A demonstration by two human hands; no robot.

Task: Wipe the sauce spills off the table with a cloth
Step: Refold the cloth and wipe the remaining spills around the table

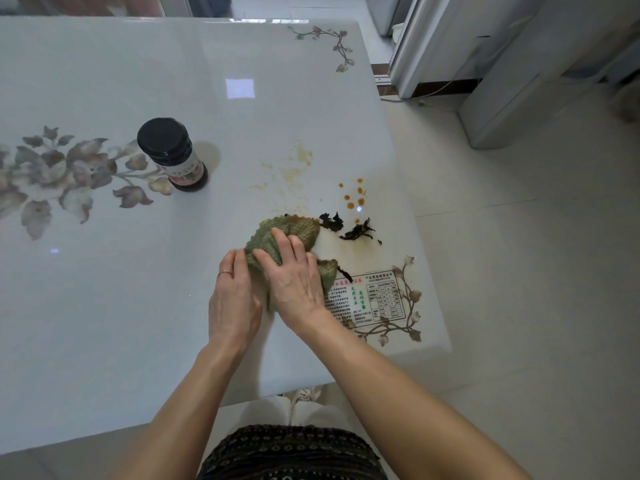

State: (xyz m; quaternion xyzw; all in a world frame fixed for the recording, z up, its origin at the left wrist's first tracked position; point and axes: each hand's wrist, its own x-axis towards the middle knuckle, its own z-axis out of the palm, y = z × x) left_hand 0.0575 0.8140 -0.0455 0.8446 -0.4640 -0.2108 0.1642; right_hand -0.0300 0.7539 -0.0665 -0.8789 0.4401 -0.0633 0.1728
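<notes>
1. The right hand [298, 275] lies palm down, fingers spread, pressing the green cloth [294, 237] onto the table [104, 306]. It does not close around the cloth; it only flattens it.
2. The left hand [233, 299] rests just beside the right, fingertips touching the cloth's near-left edge, not visibly gripping it.
3. Just past the pressed cloth, to its far right, lie dark solid scraps [346, 226]; beyond them sit orange sauce drops [355, 195], and a paler smear [294, 168] spreads further out.
4. Risk: the cloth looks stained already, so a flat push could smear the sauce wider instead of lifting it.
5. Risk: the scraps sit near the table's right edge; a sweep that way could knock them onto the floor.
6. Risk: a wide leftward stroke could tip the jar [173, 154], well apart to the far left.
7. Count: one cloth, one jar, two hands, roughly seven orange drops, two main scrap clumps, one printed label [367, 299] beside the right wrist.
</notes>
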